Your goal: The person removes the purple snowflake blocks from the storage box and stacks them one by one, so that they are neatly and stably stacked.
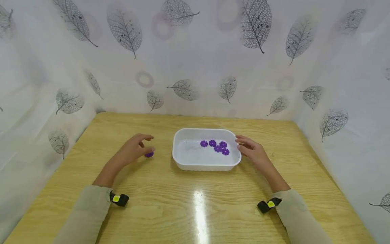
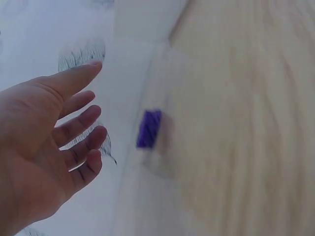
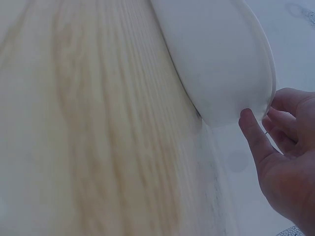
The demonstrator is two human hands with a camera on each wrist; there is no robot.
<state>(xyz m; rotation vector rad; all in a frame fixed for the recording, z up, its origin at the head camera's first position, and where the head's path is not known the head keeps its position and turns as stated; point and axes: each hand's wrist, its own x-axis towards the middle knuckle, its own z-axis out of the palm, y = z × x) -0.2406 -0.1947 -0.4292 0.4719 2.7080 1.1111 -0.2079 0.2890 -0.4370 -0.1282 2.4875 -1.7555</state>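
Note:
A white tray (image 1: 207,167) stands on the wooden table, with several purple flower-shaped discs (image 1: 217,148) lying in its right half. Left of the tray, my left hand (image 1: 134,149) is low over the table, thumb and fingers spread apart. Close below its thumb is another purple piece (image 1: 149,155), partly covered in the head view. From the left wrist, this ridged purple piece (image 2: 149,129) appears apart from the fingers. My right hand (image 1: 254,154) touches the tray's right end with relaxed fingers. In the right wrist view, its thumb (image 3: 256,135) lies against the tray's outer wall (image 3: 221,69).
The wooden table (image 1: 161,203) extends around the tray on every side. A pale curtain (image 1: 198,57) printed with leaves encloses the back and both sides. Each sleeved wrist wears a black strap; one strap (image 1: 120,199) is on the left and the other (image 1: 268,205) on the right.

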